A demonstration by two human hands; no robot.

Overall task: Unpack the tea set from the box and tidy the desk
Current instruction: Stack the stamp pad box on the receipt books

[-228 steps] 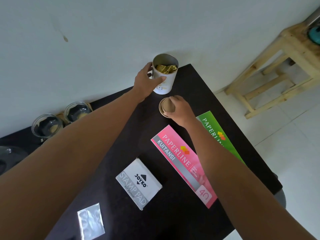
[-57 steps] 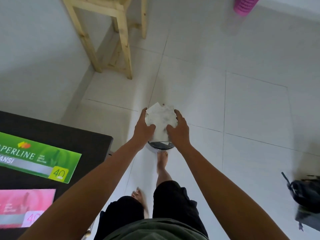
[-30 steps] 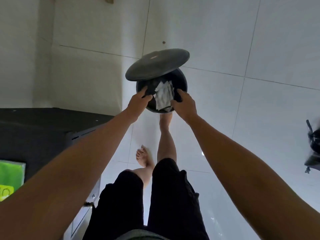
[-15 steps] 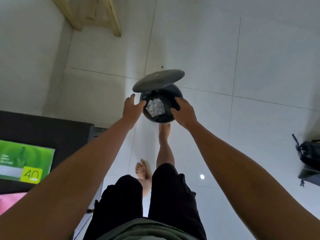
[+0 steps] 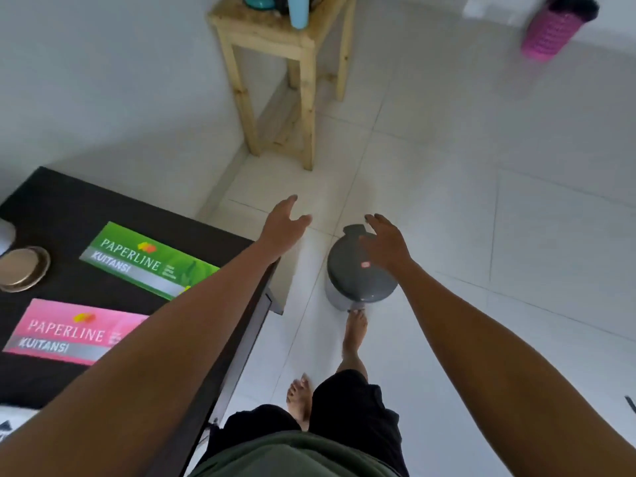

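Note:
A grey pedal bin (image 5: pixel 354 280) stands on the white floor tiles to the right of the black desk (image 5: pixel 65 208), with its lid down. My right hand (image 5: pixel 385 246) hovers over the lid, fingers spread, holding nothing. My left hand (image 5: pixel 284 225) is raised beside the desk's corner, also open with nothing in it. On the desk lie a green receipt book (image 5: pixel 144 259), a pink receipt book (image 5: pixel 69 332) and a round brass-coloured tin lid (image 5: pixel 22 268). The white tin is only a sliver at the left edge (image 5: pixel 5 235).
A wooden stool (image 5: pixel 275 74) stands against the wall beyond the bin, with a blue bottle (image 5: pixel 297 10) on it. A pink basket (image 5: pixel 554 27) sits at the far right. My bare foot (image 5: pixel 356 325) is at the bin's pedal.
The crumpled white paper went from both hands into the bin. The bin's lid has come down. Both hands have lifted away from the bin, and the view has swung back toward the desk.

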